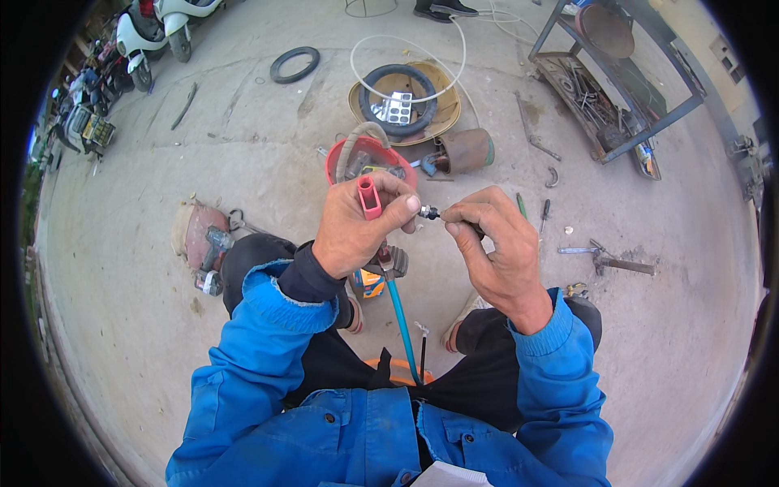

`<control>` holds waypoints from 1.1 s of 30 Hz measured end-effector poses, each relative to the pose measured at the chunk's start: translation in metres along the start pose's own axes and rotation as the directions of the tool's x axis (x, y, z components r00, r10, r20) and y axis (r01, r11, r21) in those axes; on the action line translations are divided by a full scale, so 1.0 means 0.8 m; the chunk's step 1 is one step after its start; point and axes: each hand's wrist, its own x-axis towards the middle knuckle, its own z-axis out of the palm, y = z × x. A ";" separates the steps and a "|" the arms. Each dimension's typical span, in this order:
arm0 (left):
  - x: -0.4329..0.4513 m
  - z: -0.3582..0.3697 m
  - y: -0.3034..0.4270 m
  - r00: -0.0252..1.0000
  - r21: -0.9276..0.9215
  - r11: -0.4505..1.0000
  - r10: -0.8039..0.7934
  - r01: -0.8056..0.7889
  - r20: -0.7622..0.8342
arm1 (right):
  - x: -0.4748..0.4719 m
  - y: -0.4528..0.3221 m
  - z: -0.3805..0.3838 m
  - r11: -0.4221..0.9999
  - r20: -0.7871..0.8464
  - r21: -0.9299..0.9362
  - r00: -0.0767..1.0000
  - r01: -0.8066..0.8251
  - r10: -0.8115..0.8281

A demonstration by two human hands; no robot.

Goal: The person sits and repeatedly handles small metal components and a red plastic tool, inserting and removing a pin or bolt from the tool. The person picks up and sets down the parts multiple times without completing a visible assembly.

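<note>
My left hand [359,225] is closed around a tool with a red plastic part [369,198] that sticks up past the fingers. Below that hand show a dark red and metal piece and a teal hose [399,322] running down between my knees; my palm hides how they join. Just beyond the left thumb and fingertips sits a small silver-and-black fitting [428,212]. My right hand [502,249] pinches a small dark piece at the fitting's right end, mostly covered by the fingers. Whether the two are joined cannot be told.
Beyond my hands stand a red bowl [405,169] with items and a yellowish basin [450,119] with a tyre. A hammer [627,265] and screwdriver [544,216] lie right; a cordless power tool [216,246] lies left. A metal cart [645,122] holds tools. Someone's shoes [447,9] show ahead.
</note>
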 end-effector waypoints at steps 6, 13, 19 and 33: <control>0.000 0.000 0.004 0.999 0.009 1.000 -0.001 0.001 0.034 | 0.002 -0.003 -0.003 0.998 -0.004 0.014 0.998 -0.061 0.061; -0.001 0.000 0.002 0.999 0.019 1.000 0.008 -0.009 0.036 | 0.002 -0.004 -0.005 0.989 0.006 0.045 0.990 -0.144 0.144; -0.001 0.001 -0.001 0.999 0.023 0.999 0.022 -0.022 0.027 | 0.002 0.000 -0.005 0.997 0.012 0.020 0.997 -0.073 0.073; 0.001 0.003 -0.001 1.000 0.009 1.000 0.006 -0.006 -0.001 | 0.001 -0.005 -0.001 0.998 0.019 0.043 0.998 -0.053 0.052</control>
